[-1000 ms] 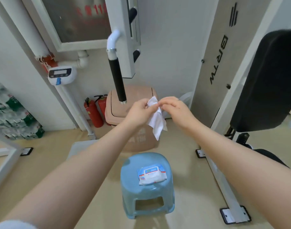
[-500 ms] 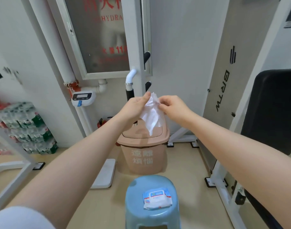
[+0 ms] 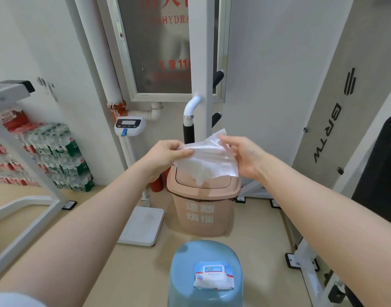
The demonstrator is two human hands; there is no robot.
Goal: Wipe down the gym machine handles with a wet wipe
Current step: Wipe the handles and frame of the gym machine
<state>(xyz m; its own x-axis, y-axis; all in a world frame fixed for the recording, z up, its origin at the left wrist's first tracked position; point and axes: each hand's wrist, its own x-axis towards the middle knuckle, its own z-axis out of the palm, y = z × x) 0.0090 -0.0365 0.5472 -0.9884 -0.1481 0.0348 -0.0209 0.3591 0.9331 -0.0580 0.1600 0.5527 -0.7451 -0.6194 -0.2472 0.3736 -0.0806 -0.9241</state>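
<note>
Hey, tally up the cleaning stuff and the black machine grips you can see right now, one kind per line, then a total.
Unfolded wet wipe, held between left hand and right hand: 1
Wipe pack on the blue stool: 1
Pink bin: 1
Black grips: 3 (long one, two short)
Total: 6

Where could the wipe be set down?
Bare stool top left of the wipe pack; bare floor between bin and machine frame. Crowded: behind the bin, by pipes and handle.
</note>
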